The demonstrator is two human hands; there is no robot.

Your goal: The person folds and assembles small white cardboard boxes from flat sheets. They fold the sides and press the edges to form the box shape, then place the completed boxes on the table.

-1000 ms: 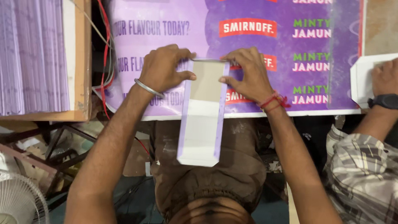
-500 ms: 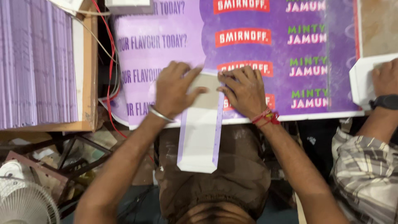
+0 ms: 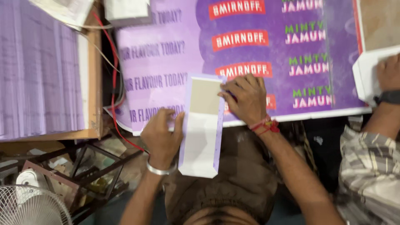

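Observation:
A long, narrow folded card piece [image 3: 202, 125], white and tan with purple edges, lies over the front edge of a purple printed sheet [image 3: 258, 50] on the work table. My left hand [image 3: 160, 133], with a metal bangle on the wrist, grips the card's left edge about halfway down. My right hand [image 3: 246, 98], with a red thread on the wrist, presses its fingers against the card's upper right edge and rests on the printed sheet. The card's lower end hangs past the table edge above my lap.
A tall stack of purple sheets [image 3: 39, 66] fills a wooden tray at the left. A red cable [image 3: 113, 83] runs down beside it. Another person's hand [image 3: 389, 71] with a dark watch holds a white card piece at the right. A fan [image 3: 29, 206] and a metal frame stand below left.
My left hand slid from the card's top down to its left edge. My right hand stayed near the upper right edge. The view shifted, so the card sits further right.

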